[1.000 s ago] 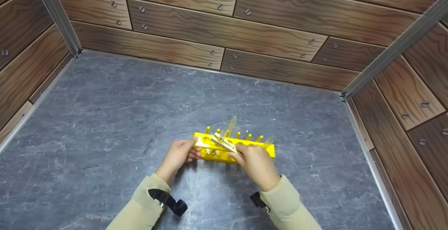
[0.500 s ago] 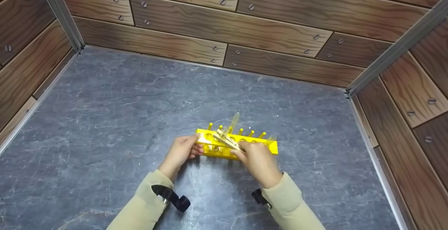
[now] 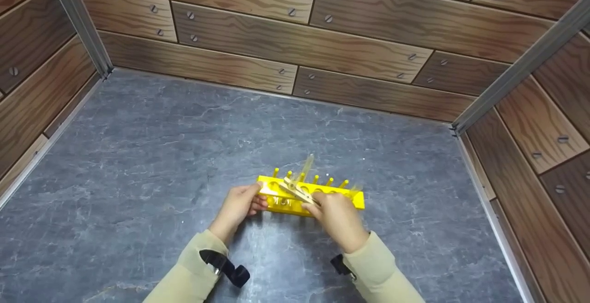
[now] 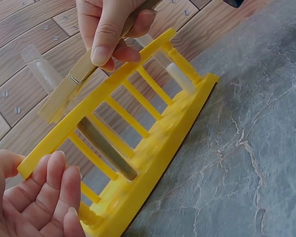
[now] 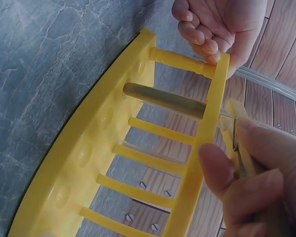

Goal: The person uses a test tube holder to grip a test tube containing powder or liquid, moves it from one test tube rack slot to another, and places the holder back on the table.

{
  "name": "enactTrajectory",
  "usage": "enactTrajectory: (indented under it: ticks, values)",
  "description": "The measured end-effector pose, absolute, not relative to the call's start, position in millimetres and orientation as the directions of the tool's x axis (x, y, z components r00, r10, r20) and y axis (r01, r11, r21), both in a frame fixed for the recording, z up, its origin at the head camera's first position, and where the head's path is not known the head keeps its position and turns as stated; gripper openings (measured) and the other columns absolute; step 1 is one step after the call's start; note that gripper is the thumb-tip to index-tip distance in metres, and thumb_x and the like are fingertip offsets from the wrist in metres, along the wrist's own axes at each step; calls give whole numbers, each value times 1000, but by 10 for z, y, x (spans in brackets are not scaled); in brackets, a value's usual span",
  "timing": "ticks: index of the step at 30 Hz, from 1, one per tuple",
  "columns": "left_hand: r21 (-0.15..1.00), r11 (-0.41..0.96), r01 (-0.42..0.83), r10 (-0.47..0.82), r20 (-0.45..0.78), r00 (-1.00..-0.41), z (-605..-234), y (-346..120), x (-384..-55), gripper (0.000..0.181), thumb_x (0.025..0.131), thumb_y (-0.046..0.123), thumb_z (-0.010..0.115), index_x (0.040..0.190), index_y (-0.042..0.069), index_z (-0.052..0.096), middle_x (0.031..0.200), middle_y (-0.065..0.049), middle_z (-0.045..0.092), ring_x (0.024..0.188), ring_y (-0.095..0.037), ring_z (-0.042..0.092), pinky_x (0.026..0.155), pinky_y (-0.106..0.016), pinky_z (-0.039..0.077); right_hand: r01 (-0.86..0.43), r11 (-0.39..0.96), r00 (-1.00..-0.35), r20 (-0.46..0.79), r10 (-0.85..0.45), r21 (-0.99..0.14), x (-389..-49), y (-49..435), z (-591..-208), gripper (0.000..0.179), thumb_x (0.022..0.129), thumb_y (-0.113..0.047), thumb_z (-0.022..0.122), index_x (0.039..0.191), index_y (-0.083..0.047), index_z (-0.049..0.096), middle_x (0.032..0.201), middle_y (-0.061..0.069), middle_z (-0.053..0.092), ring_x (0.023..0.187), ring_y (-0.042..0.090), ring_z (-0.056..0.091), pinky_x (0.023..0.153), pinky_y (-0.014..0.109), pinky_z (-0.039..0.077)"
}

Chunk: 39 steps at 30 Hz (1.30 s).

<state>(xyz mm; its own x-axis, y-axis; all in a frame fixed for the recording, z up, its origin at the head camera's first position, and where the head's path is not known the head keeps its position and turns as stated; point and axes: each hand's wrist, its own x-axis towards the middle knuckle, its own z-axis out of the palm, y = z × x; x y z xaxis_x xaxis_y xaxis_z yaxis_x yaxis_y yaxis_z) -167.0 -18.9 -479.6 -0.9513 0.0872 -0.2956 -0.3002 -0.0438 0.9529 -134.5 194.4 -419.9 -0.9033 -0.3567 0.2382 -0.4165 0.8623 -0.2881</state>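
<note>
A yellow test tube rack point(image 3: 358, 200) stands on the floor, pegs on its far side. My left hand point(image 3: 239, 206) pinches its left end between thumb and fingers; in the left wrist view the remaining fingers point(image 4: 55, 173) are loosely curled. With my right hand point(image 3: 339, 215) I grip a wooden test tube clamp point(image 3: 299, 192), whose jaws lie around a test tube point(image 4: 106, 148) just above the rack's top bar. That tube passes through a hole to the lower shelf, olive-brown liquid point(image 5: 163, 101) filling its lower part. The clamp's handle is partly hidden in my right hand.
Another test tube point(image 4: 180, 76) with white content stands at the rack's right end. Grey marbled floor point(image 3: 184, 146) surrounds the rack. Wood-patterned walls point(image 3: 239, 26) enclose it behind and on both sides, joined by metal corner strips.
</note>
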Motion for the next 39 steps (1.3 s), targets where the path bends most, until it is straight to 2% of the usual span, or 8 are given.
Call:
enactTrajectory:
  ticks: [12,22,31,39]
  values:
    - [951,-42,-308,76,-304,-950,-4814,-175,-1680,39,93,27,52,86,-9,65,67,-5,65,60,-14,63,54,-25,47,-403,880,-907,239,-347,-252,-1340,1915,-4201,24,83,-27,69,69,-11,58,56,-6,45,47,8,37,44,23,35]
    - [949,-50,-313,80,-308,-948,-4817,-177,-1680,38,93,27,52,86,-8,65,67,-5,65,60,-14,63,54,-24,47,-363,888,-928,194,-318,-282,-1323,1888,-4225,24,85,-25,67,69,-8,59,57,-2,51,47,8,42,44,22,37]
    - [947,-62,-315,43,-312,-949,-4825,-235,-1639,37,93,27,54,82,-6,66,64,-4,64,58,-15,63,51,-23,46,-374,880,-923,204,-325,-291,-1294,1819,-4288,27,86,-25,67,66,-11,55,55,-4,46,46,9,40,43,24,36]
    - [949,-63,-309,74,-305,-950,-4828,-196,-1646,37,93,27,53,83,-6,66,66,-4,65,59,-15,63,52,-24,47,-337,897,-936,209,-284,-287,-1258,1829,-4328,26,87,-25,65,69,-9,57,54,-3,45,44,9,38,41,22,35]
